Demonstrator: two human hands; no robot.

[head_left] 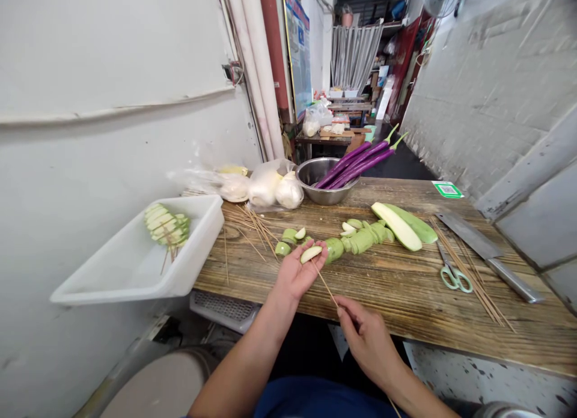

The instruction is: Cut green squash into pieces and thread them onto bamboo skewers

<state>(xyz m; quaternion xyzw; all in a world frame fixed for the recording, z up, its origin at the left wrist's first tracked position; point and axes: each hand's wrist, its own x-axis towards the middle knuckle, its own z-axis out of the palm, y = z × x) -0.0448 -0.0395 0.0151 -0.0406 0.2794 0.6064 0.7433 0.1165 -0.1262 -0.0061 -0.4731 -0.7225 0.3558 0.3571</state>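
My left hand (296, 278) is held palm up over the table's front edge, its fingers curled around a pale green zucchini slice (311, 254). In my right hand (368, 340) a thin wooden skewer (325, 283) is pinched. The skewer's upper end reaches the slice; whether it has gone in I cannot tell. Just beyond my left hand lies a row of cut zucchini slices (360, 241), with a few loose pieces (288, 235) to its left. Two long zucchini halves (399, 227), one with its pale cut face up, rest at the row's right end.
At left stands a white tray (108, 280) holding skewered slices (166, 224). Loose skewers (259, 226) lie near plastic-bagged white food (265, 187). A steel bowl (327, 196) bears purple eggplants (356, 166). To the right are scissors (451, 271), more skewers (473, 280) and a cleaver (473, 238).
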